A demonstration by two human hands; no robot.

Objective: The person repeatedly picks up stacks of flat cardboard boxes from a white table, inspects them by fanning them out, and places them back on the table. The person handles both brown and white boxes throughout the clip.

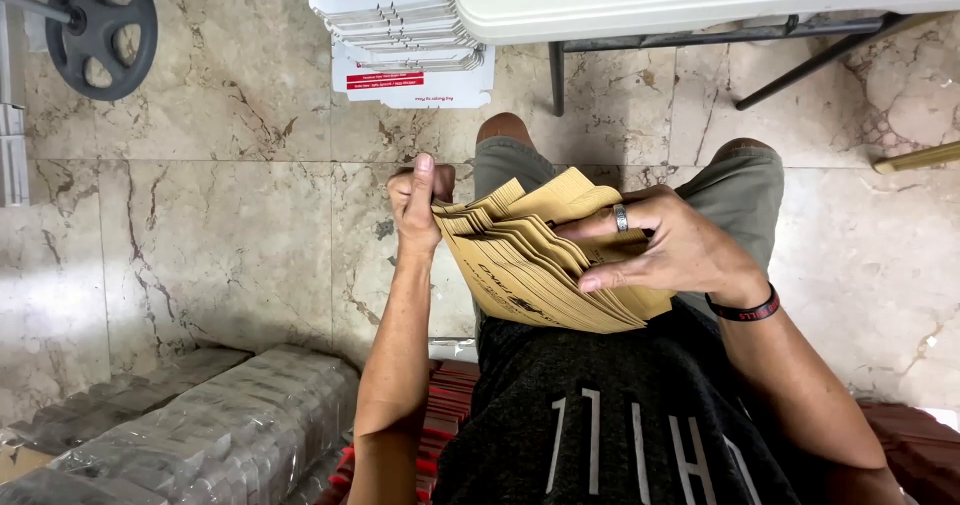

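Observation:
A thick fanned stack of brown paper bags (535, 265) rests on my lap. My left hand (417, 203) pinches the stack's left edge, thumb pointing up. Spread over the top of the bags lies my right hand (665, 247), fingers pressing them down; it wears a ring and a dark wristband. I am seated, in grey shorts and a dark shirt.
A pile of flat white cartons (405, 35) sits on the marble floor ahead, beside a white folding table (700, 0). A weight plate on a bar (100, 30) lies far left. Plastic-wrapped bundles (200, 435) lie at lower left, red packs (440, 415) by my hip.

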